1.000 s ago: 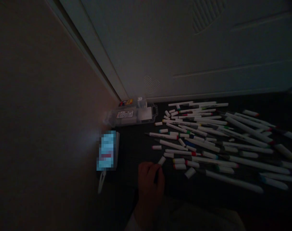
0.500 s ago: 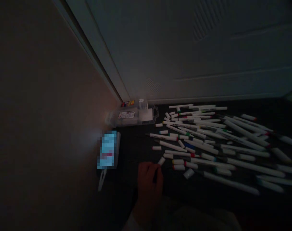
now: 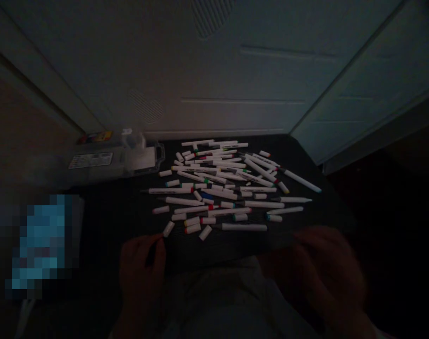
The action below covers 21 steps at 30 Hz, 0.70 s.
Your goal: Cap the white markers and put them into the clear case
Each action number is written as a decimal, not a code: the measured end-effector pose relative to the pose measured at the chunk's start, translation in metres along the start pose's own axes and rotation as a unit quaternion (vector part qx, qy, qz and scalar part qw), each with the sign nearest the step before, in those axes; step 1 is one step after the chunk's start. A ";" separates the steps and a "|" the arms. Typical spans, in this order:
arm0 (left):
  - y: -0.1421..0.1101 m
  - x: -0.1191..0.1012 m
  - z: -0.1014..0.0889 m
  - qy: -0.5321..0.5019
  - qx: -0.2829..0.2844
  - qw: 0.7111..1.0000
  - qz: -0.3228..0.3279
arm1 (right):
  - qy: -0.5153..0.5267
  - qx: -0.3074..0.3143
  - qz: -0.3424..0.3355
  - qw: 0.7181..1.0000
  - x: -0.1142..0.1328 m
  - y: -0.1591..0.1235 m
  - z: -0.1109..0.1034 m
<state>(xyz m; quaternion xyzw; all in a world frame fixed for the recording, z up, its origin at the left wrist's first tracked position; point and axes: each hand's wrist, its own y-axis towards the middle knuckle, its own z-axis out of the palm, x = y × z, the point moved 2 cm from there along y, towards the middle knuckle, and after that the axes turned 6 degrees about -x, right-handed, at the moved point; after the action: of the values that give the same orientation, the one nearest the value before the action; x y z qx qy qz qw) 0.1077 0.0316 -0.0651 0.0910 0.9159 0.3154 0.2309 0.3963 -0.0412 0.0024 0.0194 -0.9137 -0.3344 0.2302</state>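
Note:
The scene is very dark. My left hand (image 3: pixel 141 262) is low left of centre, fingers curled round a dark thin thing that I cannot name, beside a loose white cap (image 3: pixel 168 229). My right hand (image 3: pixel 325 270) is low on the right, blurred, its fingers unclear, near the front edge of the dark mat (image 3: pixel 122 214). Several white markers (image 3: pixel 221 188) with coloured ends and loose caps lie scattered on the mat ahead of both hands. One long white marker (image 3: pixel 244 227) lies nearest, between the hands.
A clear plastic case (image 3: pixel 115 162) with a label stands at the mat's back left. A glowing blue screen (image 3: pixel 41 240) sits at the left. White door panels (image 3: pixel 214 70) rise behind, and another door panel (image 3: pixel 359 103) angles in at the right.
The view has swung to the right, so the markers now sit in the centre. My right hand has come into view at the lower right. My left hand keeps its curled grip.

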 end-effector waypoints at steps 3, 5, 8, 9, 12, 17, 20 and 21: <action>0.001 -0.002 0.000 0.004 -0.001 1.000 0.011 | -0.037 0.090 -0.047 0.994 -0.013 -0.002 0.037; 0.001 -0.003 0.000 0.005 -0.005 1.000 0.011 | -0.068 0.118 -0.067 0.988 -0.016 -0.005 0.054; -0.001 -0.002 -0.003 0.005 -0.008 1.000 -0.008 | -0.070 0.131 -0.068 0.987 -0.014 -0.005 0.064; -0.002 -0.002 -0.004 0.005 -0.005 1.000 -0.017 | -0.068 0.136 -0.068 0.986 -0.013 -0.005 0.065; -0.005 -0.001 -0.010 0.005 -0.003 0.999 -0.041 | -0.070 0.148 -0.074 0.984 -0.013 -0.005 0.065; -0.012 -0.001 -0.019 0.015 0.015 0.998 -0.062 | -0.081 0.159 -0.071 0.981 -0.020 -0.012 0.069; -0.011 0.000 -0.020 0.016 0.013 0.998 -0.062 | -0.081 0.158 -0.066 0.982 -0.021 -0.016 0.070; -0.010 0.000 -0.019 0.016 0.010 0.998 -0.059 | -0.080 0.157 -0.065 0.982 -0.021 -0.016 0.071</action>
<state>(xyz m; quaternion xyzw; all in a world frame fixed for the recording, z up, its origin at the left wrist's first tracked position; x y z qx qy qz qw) 0.0982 0.0133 -0.0581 0.0339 0.9264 0.2930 0.2339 0.3826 -0.0068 -0.0634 0.0882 -0.9671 -0.2014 0.1280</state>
